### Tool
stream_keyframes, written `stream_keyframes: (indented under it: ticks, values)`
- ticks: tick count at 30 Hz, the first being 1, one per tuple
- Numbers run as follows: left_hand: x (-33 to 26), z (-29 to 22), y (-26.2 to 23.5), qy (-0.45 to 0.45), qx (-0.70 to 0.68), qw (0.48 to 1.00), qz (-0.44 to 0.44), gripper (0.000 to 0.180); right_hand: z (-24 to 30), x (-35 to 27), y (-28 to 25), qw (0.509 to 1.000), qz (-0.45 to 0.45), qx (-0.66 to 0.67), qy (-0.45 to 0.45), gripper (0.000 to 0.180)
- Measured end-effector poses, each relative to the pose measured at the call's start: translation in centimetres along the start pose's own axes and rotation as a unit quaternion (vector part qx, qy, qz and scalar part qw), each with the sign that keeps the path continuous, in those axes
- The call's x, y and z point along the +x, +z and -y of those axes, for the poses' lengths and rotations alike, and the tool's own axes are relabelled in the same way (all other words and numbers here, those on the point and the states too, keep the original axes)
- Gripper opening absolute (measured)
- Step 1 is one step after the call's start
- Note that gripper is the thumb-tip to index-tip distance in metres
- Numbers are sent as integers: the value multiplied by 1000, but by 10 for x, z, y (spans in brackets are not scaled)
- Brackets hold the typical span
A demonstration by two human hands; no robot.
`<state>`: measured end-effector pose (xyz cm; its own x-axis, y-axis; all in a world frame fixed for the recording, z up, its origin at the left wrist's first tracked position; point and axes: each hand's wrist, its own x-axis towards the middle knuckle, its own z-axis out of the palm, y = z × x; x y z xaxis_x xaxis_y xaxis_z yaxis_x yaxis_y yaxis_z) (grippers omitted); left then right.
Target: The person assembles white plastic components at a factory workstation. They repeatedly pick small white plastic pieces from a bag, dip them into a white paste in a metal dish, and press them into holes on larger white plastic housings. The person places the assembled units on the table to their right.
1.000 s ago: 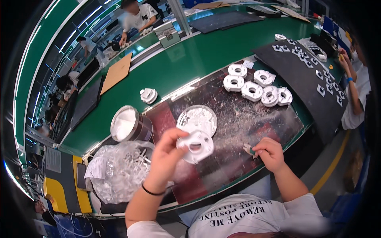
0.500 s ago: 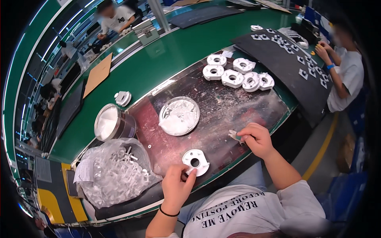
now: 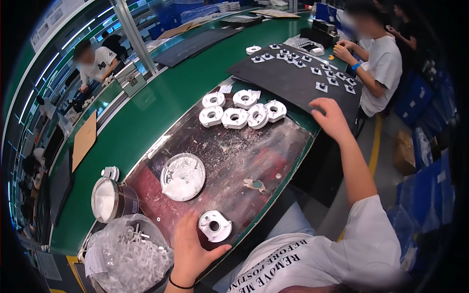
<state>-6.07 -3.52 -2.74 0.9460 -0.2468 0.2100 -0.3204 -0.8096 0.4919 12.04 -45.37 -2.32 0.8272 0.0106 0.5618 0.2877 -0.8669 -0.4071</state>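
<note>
- White ring-shaped part (image 3: 215, 226) lies flat on the near edge of the work board (image 3: 229, 198), hole upward; I see it between the left hand's thumb and fingers.
- Left hand (image 3: 193, 246): fingers wide, thumb stretched to the right, framing the part without closing on it; I cannot tell whether they touch.
- Left of that hand I have a clear plastic bag (image 3: 129, 254) full of small white pieces.
- Under everything here, the board's surface is dark, reddish toward the left, scuffed and dusted with pale residue. A small smeared piece (image 3: 254, 185) lies right of the part; I cannot make out its kind.
- Beyond the bag, I see a round tin (image 3: 128, 201) with white contents; to its right, a shallow dish (image 3: 184, 155) carries white paste.
- Right hand (image 3: 334, 121) hovers by the black sheet's near edge, thumb and forefinger parted, gripping nothing I can see.
- To the right, a yellow line (image 3: 375, 146) crosses the floor beside blue bins (image 3: 430, 190).
- Six similar white parts (image 3: 234, 117) crowd the board's far end.
- Farther right, the black sheet (image 3: 259, 78) bears small white squares with dark centres (image 3: 321, 87).
- Green tabletop (image 3: 141, 122) curves away; a co-worker with a blue wristband (image 3: 356, 66) sits far right, another person (image 3: 95, 63) far left near a metal pillar (image 3: 134, 34).
</note>
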Motion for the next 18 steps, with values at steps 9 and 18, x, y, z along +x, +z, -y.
stream_keyframes:
  ticks: [9, 18]
  values:
    - [1, 19, 24, -16, -54, 998, 9, 92, -117, 53, -5, 969, 113, -160, 152, 41]
    - [0, 29, 30, 20, -72, 997, -8, 88, -92, 57, -4, 967, 198, -64, 147, 52]
